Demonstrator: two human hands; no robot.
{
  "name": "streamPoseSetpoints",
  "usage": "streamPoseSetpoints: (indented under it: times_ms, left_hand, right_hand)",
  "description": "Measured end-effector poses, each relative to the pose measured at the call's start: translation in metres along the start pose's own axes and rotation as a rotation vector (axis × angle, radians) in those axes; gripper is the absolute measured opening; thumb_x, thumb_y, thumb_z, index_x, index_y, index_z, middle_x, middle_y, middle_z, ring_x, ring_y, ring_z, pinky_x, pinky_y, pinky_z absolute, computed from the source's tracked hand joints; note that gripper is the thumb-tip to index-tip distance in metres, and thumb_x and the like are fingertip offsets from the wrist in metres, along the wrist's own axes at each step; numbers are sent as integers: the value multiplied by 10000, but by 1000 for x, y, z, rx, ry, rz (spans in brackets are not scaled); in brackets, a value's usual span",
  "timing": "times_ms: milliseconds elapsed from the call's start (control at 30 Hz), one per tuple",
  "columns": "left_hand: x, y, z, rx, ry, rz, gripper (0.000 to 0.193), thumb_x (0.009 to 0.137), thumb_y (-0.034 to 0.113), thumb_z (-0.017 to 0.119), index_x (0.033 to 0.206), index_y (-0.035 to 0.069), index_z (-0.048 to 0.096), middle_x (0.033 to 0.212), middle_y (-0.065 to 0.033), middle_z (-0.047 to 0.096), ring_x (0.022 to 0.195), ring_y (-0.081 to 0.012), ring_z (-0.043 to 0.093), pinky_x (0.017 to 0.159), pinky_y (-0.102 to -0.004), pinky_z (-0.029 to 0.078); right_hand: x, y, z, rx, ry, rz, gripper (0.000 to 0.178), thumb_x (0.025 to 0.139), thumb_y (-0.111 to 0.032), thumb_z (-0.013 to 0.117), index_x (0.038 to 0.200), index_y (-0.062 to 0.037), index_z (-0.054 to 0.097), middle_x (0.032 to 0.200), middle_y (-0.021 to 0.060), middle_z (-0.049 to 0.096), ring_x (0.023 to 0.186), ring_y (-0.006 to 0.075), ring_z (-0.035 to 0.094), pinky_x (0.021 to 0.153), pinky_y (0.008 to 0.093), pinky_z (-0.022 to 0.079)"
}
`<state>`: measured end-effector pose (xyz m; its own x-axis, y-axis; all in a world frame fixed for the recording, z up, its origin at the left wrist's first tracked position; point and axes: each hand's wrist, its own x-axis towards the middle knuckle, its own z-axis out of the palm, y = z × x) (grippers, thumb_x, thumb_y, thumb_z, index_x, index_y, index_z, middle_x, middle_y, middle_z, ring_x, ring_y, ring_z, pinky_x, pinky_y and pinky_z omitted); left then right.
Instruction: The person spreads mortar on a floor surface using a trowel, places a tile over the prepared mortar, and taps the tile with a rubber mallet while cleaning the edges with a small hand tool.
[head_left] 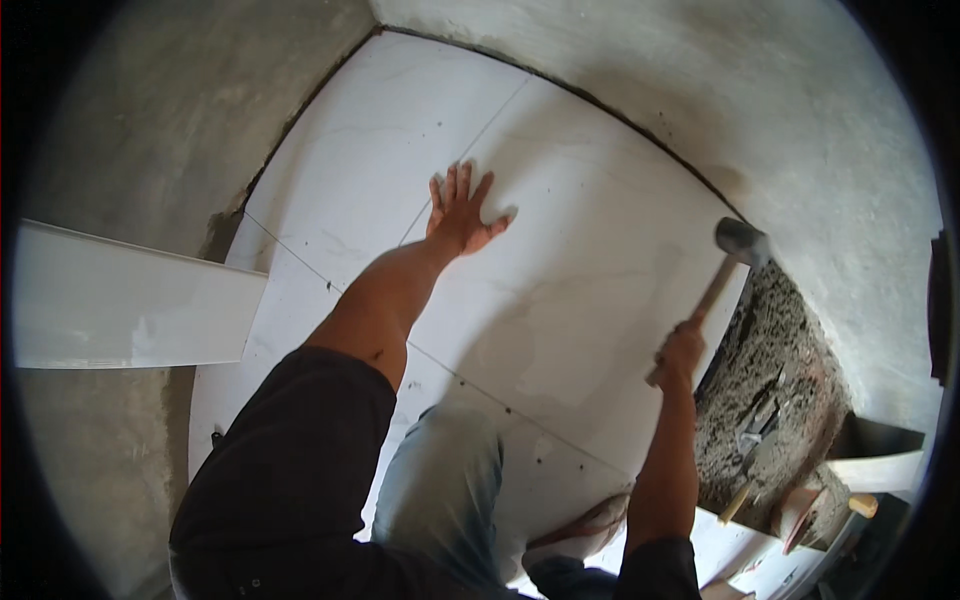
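Observation:
My left hand (463,216) lies flat with fingers spread on the large white floor tiles (590,300), beside the thin joint between two of them. My right hand (682,350) is wrapped round the wooden handle of a rubber mallet (716,288). The mallet's head, dark at one end and pale at the other, is raised near the tile's right edge, by the wall. Whether it touches the tile I cannot tell. Small dark spacers (508,409) sit along the joint in front of my knee.
Rough grey mortar (775,345) lies beyond the tile's right edge, with a pliers-like tool (762,425) and a wooden-handled tool (735,503) on it. A bare grey wall (800,130) borders the tiles. At left a white panel (140,300) juts over them. My knee (445,490) rests low centre.

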<state>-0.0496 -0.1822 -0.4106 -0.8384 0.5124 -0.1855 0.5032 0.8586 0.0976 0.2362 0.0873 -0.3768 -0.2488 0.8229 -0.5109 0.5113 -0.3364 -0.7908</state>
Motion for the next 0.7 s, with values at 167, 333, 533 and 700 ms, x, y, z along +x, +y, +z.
streamPoseSetpoints:
  times_ms: [167, 333, 533, 700]
  left_hand:
    - [25, -7, -7, 15, 39, 54, 834, 889, 682, 330, 1529, 177, 155, 1590, -161, 25, 1469, -331, -30, 1165, -532, -11]
    - [65, -4, -6, -18, 81, 85, 831, 896, 670, 329, 1529, 162, 153, 1592, -148, 31, 1473, -310, -9, 1166, -529, -6]
    - [79, -14, -5, 35, 73, 104, 819, 908, 658, 322, 1531, 159, 137, 1598, -111, 47, 1475, -300, -6, 1168, -534, 7]
    - [83, -16, -13, 64, 50, 87, 826, 901, 671, 316, 1532, 171, 132, 1601, -98, 45, 1475, -296, -10, 1167, -539, 3]
  right_hand:
    - [-15, 3, 22, 160, -94, 165, 582, 958, -620, 359, 736, -89, 440, 534, 9, 382, 407, 139, 369, 354, 267, 312]
    - [-15, 0, 31, 491, 111, -156, 485, 980, -555, 383, 804, -106, 430, 544, -2, 374, 400, 121, 361, 372, 289, 336]
    - [-3, -14, 17, 269, 43, -119, 568, 971, -602, 347, 736, -95, 446, 503, 0, 370, 400, 125, 366, 374, 297, 352]
    - [12, -17, 22, 201, 22, 19, 611, 944, -657, 326, 737, -92, 430, 547, 17, 399, 410, 167, 391, 373, 284, 344]
